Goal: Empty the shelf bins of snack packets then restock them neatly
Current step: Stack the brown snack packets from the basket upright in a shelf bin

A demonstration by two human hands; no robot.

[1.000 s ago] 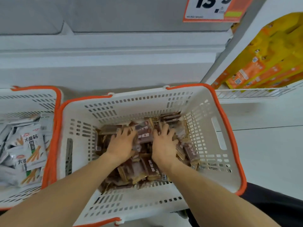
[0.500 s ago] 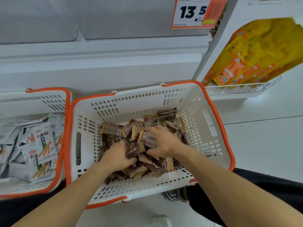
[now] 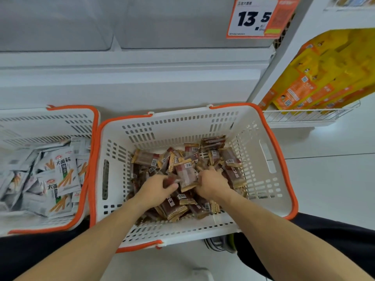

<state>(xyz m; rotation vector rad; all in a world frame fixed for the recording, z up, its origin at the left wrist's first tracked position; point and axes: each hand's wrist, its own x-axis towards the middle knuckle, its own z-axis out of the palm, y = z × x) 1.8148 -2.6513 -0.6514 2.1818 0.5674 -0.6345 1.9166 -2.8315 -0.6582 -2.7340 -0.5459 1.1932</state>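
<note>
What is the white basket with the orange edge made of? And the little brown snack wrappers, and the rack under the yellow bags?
White basket: looks like hard moulded plastic, matt, with punched slots; the orange rim seems plastic too. Brown snack packets: thin shiny film, probably plastic, with crimped ends. Rack: thin white bars, likely coated metal wire, though that is hard to tell.

Top right we see an orange-and-white price tag [image 3: 261, 17] reading 13.5, fixed to the white shelf front [image 3: 129, 78]. Right of it, yellow-orange boxes [image 3: 324, 78] lean in a white wire rack [image 3: 304, 116]. Pale tiled floor [image 3: 334, 169] on the right. Grey shoe [image 3: 220, 243] at bottom, beside dark trousers [image 3: 334, 236].
</note>
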